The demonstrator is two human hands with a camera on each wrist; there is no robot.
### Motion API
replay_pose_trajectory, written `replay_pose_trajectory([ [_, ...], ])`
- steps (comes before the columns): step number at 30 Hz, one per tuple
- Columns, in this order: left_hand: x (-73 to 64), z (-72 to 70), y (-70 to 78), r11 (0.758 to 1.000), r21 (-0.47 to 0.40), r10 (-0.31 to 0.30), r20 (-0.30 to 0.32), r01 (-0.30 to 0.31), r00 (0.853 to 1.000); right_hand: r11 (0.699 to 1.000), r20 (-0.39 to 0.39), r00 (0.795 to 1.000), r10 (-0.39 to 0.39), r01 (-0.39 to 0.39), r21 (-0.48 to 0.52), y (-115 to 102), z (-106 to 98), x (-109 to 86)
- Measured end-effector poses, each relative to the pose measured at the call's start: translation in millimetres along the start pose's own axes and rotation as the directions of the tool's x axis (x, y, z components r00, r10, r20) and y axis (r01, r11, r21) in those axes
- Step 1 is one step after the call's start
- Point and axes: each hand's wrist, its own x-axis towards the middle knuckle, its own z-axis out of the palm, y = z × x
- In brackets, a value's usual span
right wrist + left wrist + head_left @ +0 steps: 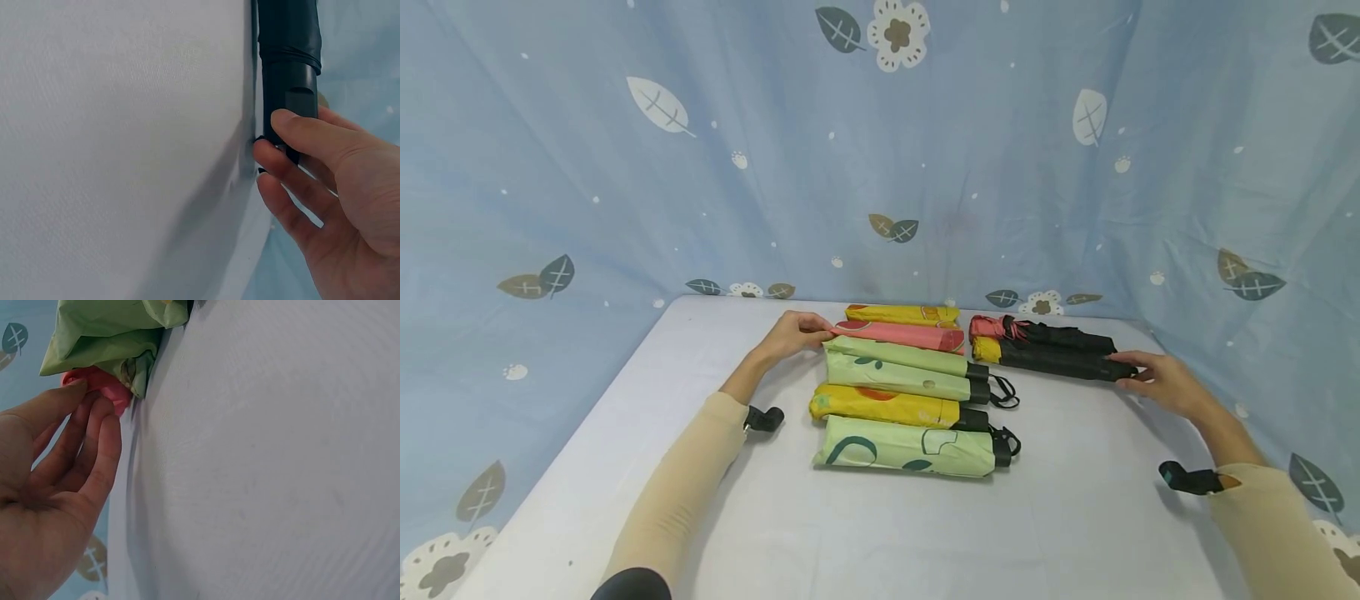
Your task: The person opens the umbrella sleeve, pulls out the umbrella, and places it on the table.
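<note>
head view | left hand (790, 335): thumb and fingertips pinch the left end of the pink umbrella (898, 336), between the far yellow umbrella (895, 314) and a pale green umbrella (898, 355) | right hand (1168, 383): grips the handle (278, 94) of the yellow-tipped black umbrella (1052, 359), beside the red-tipped black umbrella (1067, 337) | umbrellas on white table (1075, 517)

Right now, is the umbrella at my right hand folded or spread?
Folded: the black-and-yellow umbrella lies as a slim roll, its black end at your right hand.
</note>
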Motion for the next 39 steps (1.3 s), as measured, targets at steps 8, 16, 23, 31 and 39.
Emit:
replay_pose_trajectory([
  [8,2.4,0.4,-4.0,1.000,0.023,0.003,-0.001,-0.003,1.000,0.999,0.005,0.999,0.038,-0.038,0.017,-3,5,3.4],
  [16,2.6,0.5,-4.0,0.999,0.031,0.017,0.002,-0.017,1.000,0.999,-0.002,0.999,0.042,-0.042,0.027,-5,10,6.6],
  [23,0.4,1.2,-2.8,1.000,-0.011,0.000,0.006,0.000,1.000,0.992,0.041,0.991,0.127,-0.128,0.018,-7,14,9.7],
  [31,-1.7,2.4,-3.6,1.000,0.001,0.003,0.010,-0.003,1.000,0.990,0.042,0.989,0.140,-0.140,0.006,-4,17,8.7],
  [39,-6.7,-3.6,-3.6,1.000,0.001,-0.011,0.027,0.011,1.000,0.989,0.067,0.987,0.148,-0.148,-0.015,-2,14,7.6],
])
